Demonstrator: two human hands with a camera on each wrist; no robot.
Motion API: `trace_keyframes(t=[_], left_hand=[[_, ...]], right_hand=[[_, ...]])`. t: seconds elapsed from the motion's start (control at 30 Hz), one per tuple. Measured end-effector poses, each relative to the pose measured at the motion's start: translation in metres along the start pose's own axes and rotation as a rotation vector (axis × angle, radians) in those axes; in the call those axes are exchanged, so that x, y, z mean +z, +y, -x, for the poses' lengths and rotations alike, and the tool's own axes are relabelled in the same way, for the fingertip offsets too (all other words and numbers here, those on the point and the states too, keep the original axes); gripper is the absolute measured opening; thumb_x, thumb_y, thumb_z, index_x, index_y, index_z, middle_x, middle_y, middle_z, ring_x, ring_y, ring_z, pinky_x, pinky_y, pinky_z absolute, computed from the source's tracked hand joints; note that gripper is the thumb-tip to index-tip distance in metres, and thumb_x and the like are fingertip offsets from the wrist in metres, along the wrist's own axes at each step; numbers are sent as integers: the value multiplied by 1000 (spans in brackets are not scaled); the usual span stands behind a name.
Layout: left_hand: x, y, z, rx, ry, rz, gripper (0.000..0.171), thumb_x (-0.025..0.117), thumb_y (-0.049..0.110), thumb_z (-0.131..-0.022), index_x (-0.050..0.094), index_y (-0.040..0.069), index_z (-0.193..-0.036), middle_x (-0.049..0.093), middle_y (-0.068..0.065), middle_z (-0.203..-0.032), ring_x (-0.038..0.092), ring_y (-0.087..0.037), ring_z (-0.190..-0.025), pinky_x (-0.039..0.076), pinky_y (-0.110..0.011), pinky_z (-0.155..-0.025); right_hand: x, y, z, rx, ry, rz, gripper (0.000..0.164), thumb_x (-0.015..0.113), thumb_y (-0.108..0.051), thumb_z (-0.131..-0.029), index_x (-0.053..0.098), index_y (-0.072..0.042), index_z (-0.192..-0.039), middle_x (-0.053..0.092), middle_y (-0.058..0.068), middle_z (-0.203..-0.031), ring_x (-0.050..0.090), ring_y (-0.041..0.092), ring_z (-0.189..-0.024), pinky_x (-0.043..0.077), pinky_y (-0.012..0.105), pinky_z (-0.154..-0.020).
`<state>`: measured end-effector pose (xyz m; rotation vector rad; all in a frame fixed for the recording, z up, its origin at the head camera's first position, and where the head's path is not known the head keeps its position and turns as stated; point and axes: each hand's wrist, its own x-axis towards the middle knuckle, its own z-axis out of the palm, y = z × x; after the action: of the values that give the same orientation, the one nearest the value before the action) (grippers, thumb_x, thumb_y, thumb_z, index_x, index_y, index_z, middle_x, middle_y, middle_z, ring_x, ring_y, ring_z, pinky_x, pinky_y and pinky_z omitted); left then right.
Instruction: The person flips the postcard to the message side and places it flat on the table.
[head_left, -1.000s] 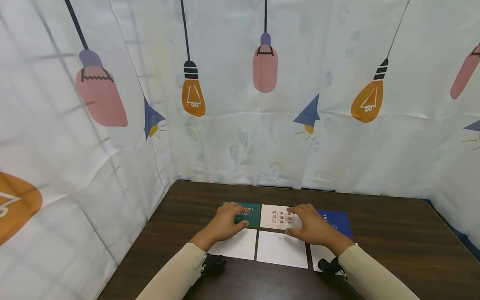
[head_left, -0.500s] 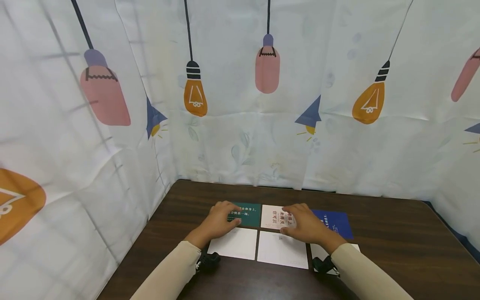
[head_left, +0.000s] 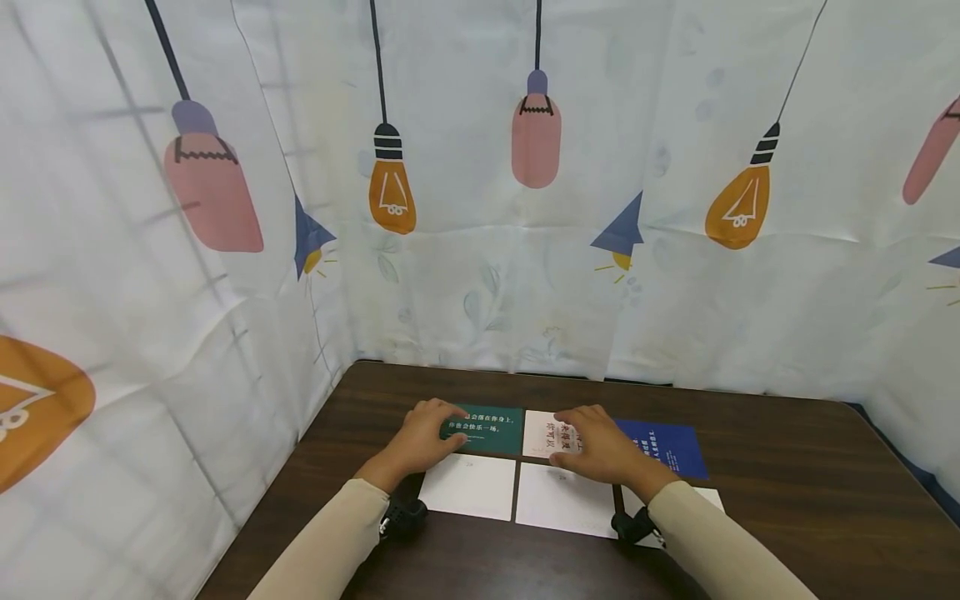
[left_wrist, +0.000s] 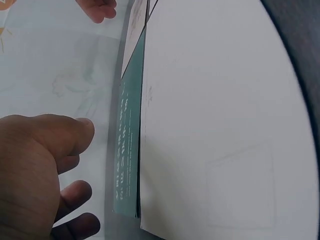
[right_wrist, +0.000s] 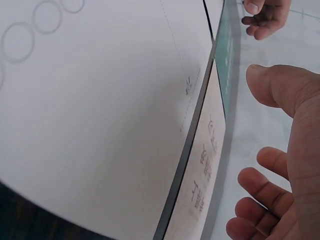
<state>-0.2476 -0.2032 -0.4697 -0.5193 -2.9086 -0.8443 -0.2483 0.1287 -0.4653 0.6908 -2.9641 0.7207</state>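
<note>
Two rows of cards lie flat on the table. At the back are a green card [head_left: 491,429] with white writing, a pale pink card [head_left: 536,435] with red characters and a blue card [head_left: 678,452]. Closer in are a left white card [head_left: 468,487], a middle white card [head_left: 562,500] and a right white card [head_left: 708,497]. My left hand [head_left: 420,435] is over the green card's left end, thumb and fingers apart, holding nothing. Over the pink card's right part, my right hand [head_left: 600,448] has loosely bent fingers with nothing between them; its forearm partly hides the right white card.
The dark wooden table [head_left: 810,467] reaches a white patterned curtain [head_left: 480,292] at the back and left. A black wrist camera [head_left: 405,518] is strapped at the left sleeve, another wrist camera [head_left: 633,525] at the right.
Both hands have drifted left. My left hand uncovers more of the green card's writing, and my right hand uncovers more of the blue card. The cards lie where they were.
</note>
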Motion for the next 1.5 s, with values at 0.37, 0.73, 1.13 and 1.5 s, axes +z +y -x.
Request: trace_keyframes(t=[0.37,0.73,1.13,1.5], left_hand=[[-7,-7,-2,-36,-19,-18,41,76,26,-95,66,14,-132,56,-13,-137,46,-38,-131,30,-62,-109],[-18,-15,-9,-61,-80,-73,50,74,27,-95,60,12,-141,53,-17,-142,43,-43,-134,32,-66,-106],[-26,-18,-15,-105,-129,-132,50,77,22,-93,61,15,-140,56,-16,-138,46,-42,-129,35,-64,-103],[-31,-21,-21,-146,-197,-153,55,79,26,-92,58,17,-143,54,-17,-140,45,-43,-131,32,-67,-107]], right_hand=[[4,-2,-7,-5,-11,5,72,84,-45,-83,60,-11,-141,58,7,-141,45,30,-134,40,53,-108],[7,-8,-17,-13,-19,17,74,83,-49,-82,59,-12,-142,58,6,-141,46,29,-132,40,52,-108],[9,-17,-29,-32,-27,53,73,82,-49,-82,60,-11,-141,58,9,-140,46,32,-133,36,53,-111],[15,-19,-41,-46,-51,36,76,82,-48,-82,59,-8,-142,57,11,-140,44,34,-133,32,53,-113]])
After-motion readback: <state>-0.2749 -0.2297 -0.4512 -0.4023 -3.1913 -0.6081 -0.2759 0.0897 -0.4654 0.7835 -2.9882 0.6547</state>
